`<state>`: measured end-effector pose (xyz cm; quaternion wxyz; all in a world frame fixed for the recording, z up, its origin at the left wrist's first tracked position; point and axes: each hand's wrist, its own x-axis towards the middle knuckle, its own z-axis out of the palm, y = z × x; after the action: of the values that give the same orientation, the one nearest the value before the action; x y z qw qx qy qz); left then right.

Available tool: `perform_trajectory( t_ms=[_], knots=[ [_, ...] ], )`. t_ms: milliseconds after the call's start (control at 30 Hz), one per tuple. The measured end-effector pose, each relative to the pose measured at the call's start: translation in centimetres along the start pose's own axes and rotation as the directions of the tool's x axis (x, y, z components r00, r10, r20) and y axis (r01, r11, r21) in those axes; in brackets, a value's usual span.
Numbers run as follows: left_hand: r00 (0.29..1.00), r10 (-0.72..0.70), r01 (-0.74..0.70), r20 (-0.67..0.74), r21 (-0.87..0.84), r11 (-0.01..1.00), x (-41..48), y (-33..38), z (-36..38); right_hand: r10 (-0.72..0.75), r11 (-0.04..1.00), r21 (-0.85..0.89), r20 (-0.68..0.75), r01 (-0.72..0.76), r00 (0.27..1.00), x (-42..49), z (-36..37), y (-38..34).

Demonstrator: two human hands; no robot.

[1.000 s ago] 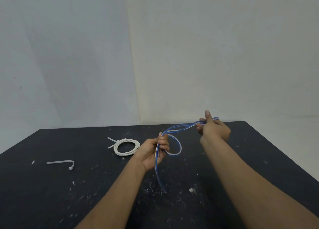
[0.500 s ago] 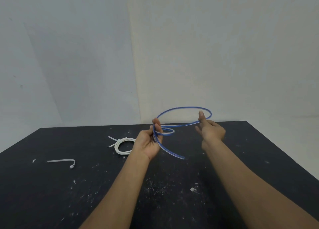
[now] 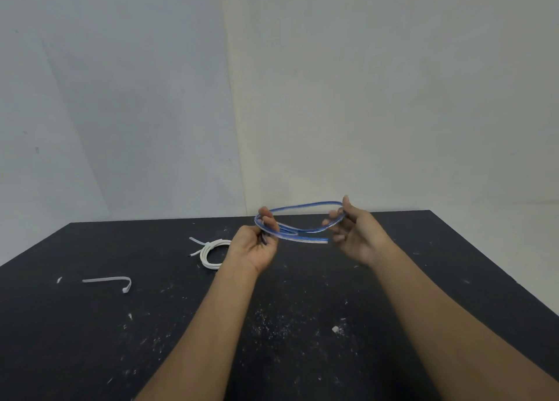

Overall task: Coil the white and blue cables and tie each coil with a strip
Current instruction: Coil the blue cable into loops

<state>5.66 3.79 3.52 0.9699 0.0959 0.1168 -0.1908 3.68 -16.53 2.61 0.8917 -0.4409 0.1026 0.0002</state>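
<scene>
The blue cable (image 3: 305, 205) hangs in the air above the table as a flat, wide loop, with one loose end sticking out to the right below it. My left hand (image 3: 257, 246) pinches the loop's left side between thumb and fingers. My right hand (image 3: 354, 234) holds the loop's right side in its fingertips. The white cable (image 3: 208, 254) lies coiled on the table left of my left hand, tied with a white strip whose tail points up-left. A loose white strip (image 3: 109, 280), bent at one end, lies on the table at the left.
The black table (image 3: 151, 325) is speckled with small white scraps, one larger bit (image 3: 335, 329) between my forearms. Pale walls meet in a corner behind the table's far edge. The table's right edge runs diagonally past my right arm.
The blue cable went from a stretched line with a hanging tail to a flat wide loop. My right hand swung the cable round and now holds the loop's right side; my left hand rose slightly.
</scene>
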Motion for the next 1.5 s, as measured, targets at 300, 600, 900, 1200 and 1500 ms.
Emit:
perform_trajectory(
  t_ms=[300,600,900,1200,1500],
  knots=[
    [0.969,-0.237,0.209,0.069,0.279,0.937,-1.4,-0.8,-1.1,-0.212,0.860,0.372,-0.363,0.349,0.907,-0.3,0.1,-0.8],
    [0.992,-0.114,0.111,0.052,0.069,0.991,-0.3,-0.7,-1.1,-0.077,0.997,-0.034,-0.254,0.071,0.964,0.1,-1.1,0.7],
    [0.990,0.019,-0.014,-0.140,0.034,0.999,0.7,-0.4,-3.0,-0.426,0.891,-0.150,0.048,0.429,0.903,0.0,-0.2,0.8],
    [0.988,0.044,-0.043,-0.150,0.010,0.999,0.6,0.7,-2.6,-0.337,0.525,-0.784,0.166,0.331,0.927,1.0,-1.1,1.9],
    [0.992,0.032,-0.040,-0.124,-0.058,0.998,-0.3,1.7,-2.1,-0.396,-0.227,-0.946,0.309,0.233,0.865,0.7,-2.1,1.8]
  ],
)
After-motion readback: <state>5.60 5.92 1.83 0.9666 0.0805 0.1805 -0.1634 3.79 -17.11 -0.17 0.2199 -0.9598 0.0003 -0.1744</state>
